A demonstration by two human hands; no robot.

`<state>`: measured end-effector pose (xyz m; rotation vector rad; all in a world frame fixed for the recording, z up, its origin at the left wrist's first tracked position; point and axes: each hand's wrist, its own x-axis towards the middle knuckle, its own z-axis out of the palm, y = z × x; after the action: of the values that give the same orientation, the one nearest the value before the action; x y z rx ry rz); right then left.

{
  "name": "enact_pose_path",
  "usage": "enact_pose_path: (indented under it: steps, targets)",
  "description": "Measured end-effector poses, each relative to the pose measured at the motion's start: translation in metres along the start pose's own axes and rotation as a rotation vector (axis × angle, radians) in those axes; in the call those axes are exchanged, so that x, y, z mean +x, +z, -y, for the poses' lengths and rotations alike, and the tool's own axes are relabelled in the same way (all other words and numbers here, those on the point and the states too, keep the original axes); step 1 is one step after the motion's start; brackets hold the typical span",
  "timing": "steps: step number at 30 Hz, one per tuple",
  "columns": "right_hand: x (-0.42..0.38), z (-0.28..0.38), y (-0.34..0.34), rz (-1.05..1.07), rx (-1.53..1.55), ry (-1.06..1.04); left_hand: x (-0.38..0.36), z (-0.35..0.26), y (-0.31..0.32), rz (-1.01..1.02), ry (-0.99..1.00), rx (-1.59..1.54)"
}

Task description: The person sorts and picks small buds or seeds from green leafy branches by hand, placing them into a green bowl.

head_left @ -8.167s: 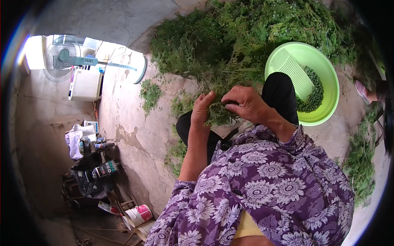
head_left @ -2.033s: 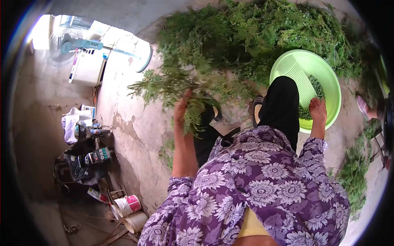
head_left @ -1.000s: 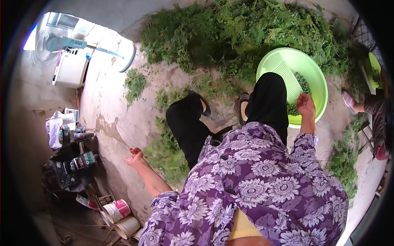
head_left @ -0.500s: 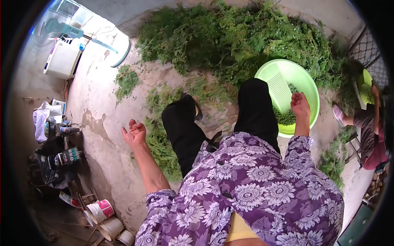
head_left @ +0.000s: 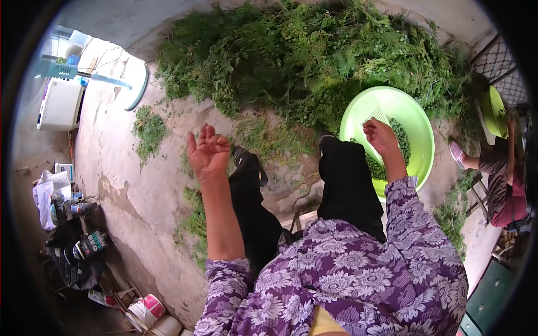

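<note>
My left hand (head_left: 208,152) is raised above the floor near my left knee, palm up, with its fingers loosely bent and apart. Nothing shows in it. Over the near-left part of a light green plastic basin (head_left: 424,140) hangs my right hand (head_left: 382,137), its fingers half curled and no object visible among them. The basin has a ridged, washboard-like panel (head_left: 376,115), partly covered by that hand. Small round green fruits (head_left: 402,140) lie in the basin. Behind it spreads a large heap of green feathery branches (head_left: 269,61).
Loose sprigs (head_left: 150,131) and scattered greenery lie on the concrete floor (head_left: 140,224). At left are a fan base (head_left: 137,89), a white box (head_left: 58,103) and buckets (head_left: 147,311). On the right, another person's leg (head_left: 472,162) and a yellow-green basin (head_left: 495,112) are visible.
My left hand has moved up and right, closer to my knee. My right hand has shifted left across the basin. My knees have changed position, and the view has shifted slightly.
</note>
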<state>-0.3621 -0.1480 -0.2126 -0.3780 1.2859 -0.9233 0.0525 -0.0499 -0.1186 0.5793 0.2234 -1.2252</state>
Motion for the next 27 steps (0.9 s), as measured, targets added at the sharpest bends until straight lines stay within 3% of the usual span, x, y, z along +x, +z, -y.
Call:
enact_pose_path:
  steps: [5, 9, 10, 12, 18, 19, 20, 23, 27]
  targets:
    - [0.03, 0.001, 0.07, 0.172, -0.484, -0.023, 0.022, 0.034, 0.002, 0.096, -0.135, 0.025]
    - [0.097, -0.034, 0.11, 0.37, -0.981, 0.04, 0.027, 0.043, -0.004, 0.001, -0.142, 0.015]
    - [0.111, -0.042, 0.122, 0.367, -0.985, 0.05, 0.026, 0.044, -0.005, -0.007, -0.146, 0.011]
    - [0.128, -0.059, 0.136, 0.52, -1.657, -0.197, 0.013, 0.048, -0.002, -0.124, -0.107, -0.03]
    - [0.169, -0.099, 0.167, 0.415, -1.518, -0.161, -0.007, 0.036, 0.03, 0.111, -0.145, -0.037]
    - [0.163, -0.1, 0.162, 0.36, -1.473, -0.155, -0.019, 0.043, 0.034, 0.095, -0.138, -0.04]
    - [0.166, -0.1, 0.168, 0.352, -1.433, 0.018, -0.022, 0.042, 0.035, 0.087, -0.158, -0.022]
    - [0.195, -0.128, 0.165, 0.276, -1.271, 0.126, -0.021, 0.042, 0.036, 0.063, -0.179, -0.011]
    - [0.193, -0.127, 0.167, 0.147, -1.166, 0.045, -0.019, 0.038, 0.038, 0.065, -0.142, -0.05]
